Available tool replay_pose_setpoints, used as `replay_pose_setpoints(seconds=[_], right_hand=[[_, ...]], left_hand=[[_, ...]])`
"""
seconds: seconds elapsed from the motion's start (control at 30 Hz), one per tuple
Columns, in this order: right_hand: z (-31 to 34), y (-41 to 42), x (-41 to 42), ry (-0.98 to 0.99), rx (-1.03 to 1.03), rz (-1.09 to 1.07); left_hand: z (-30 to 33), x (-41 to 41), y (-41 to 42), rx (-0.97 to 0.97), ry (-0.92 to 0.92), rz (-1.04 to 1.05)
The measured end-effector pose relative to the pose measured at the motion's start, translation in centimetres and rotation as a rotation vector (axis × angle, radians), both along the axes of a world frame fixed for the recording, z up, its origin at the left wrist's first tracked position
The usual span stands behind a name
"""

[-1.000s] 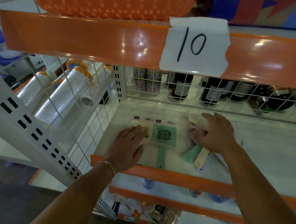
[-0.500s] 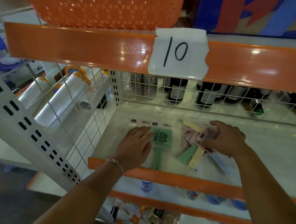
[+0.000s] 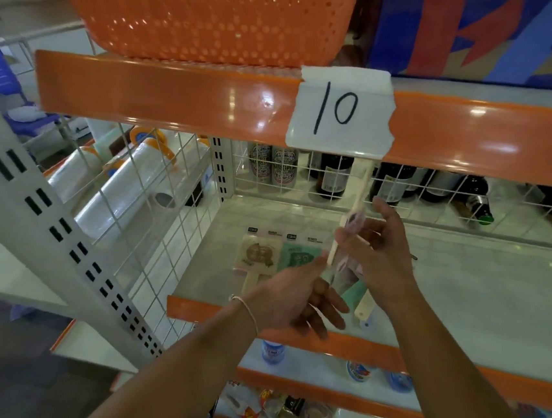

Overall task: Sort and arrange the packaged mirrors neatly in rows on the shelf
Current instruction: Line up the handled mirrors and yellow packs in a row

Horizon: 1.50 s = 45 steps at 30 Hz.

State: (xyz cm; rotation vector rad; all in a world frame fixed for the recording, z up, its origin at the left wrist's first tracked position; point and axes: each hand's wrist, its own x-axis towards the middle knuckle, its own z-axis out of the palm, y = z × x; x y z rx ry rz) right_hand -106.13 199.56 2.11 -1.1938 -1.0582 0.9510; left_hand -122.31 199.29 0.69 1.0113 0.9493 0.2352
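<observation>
The right hand (image 3: 376, 249) has risen off the shelf (image 3: 498, 288) since half a second ago and now pinches a packaged mirror (image 3: 353, 221) edge-on above the loose pile (image 3: 353, 289); the left hand (image 3: 297, 299) has left the green mirror (image 3: 301, 257) and hangs in front of the pile, fingers loosely spread, gripping nothing; the beige mirror (image 3: 257, 254) and the green one lie side by side by the wire side wall (image 3: 154, 220); bare shelf stretches right of the pile, bounded behind by the wire back grid (image 3: 469, 197) and in front by the orange lip (image 3: 348, 340).
</observation>
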Motion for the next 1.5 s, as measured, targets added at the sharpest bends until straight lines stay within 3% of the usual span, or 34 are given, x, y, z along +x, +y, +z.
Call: replay_pose_setpoints(seconds=[0.07,0.13,0.23,0.33,0.4,0.5,0.6,0.8,1.03,1.23,1.5], right_hand=[[-0.6,-0.2,-0.9,0.034,0.079,0.023],[-1.4,-0.4,-1.5,-0.043,0.143,0.039],[-2.5,-0.3,-2.0,-0.357,0.183,0.075],[-3.3,0.1,-2.4,-0.674,0.277,0.118],[-3.8,0.1,-2.7,-0.625,0.257,0.184],[-3.8,0.0,-3.9,-0.224,-0.03,0.272],[-3.8,1.0,-5.8,0.0,-0.296,0.245],[-4.8,3.8,-8.0,0.033,-0.407,0.095],[-6.6,5.3,-9.2,-0.344,-0.403,0.019],[-6.8,5.3,-9.8,-0.726,-0.322,0.064],[-7.4,5.5,-9.8,-0.977,-0.239,0.152]], left_hand=[[-0.1,-0.7,0.0,-0.164,-0.143,0.052],[0.1,-1.0,0.0,-0.253,-0.262,0.289],[0.0,-1.5,0.8,-0.264,-0.372,0.677],[0.0,-3.0,2.1,-0.199,-0.339,0.817],[0.3,-4.4,2.9,-0.128,-0.244,0.867],[0.2,-6.5,4.4,0.033,-0.038,0.92],[0.2,-7.4,5.3,0.165,0.13,0.887],[0.1,-7.9,6.2,0.432,0.31,0.771],[-4.2,-10.8,5.2,0.91,0.792,0.399],[-8.3,-12.2,5.0,1.143,0.905,0.211],[-8.5,-11.8,4.4,1.235,0.964,0.186]])
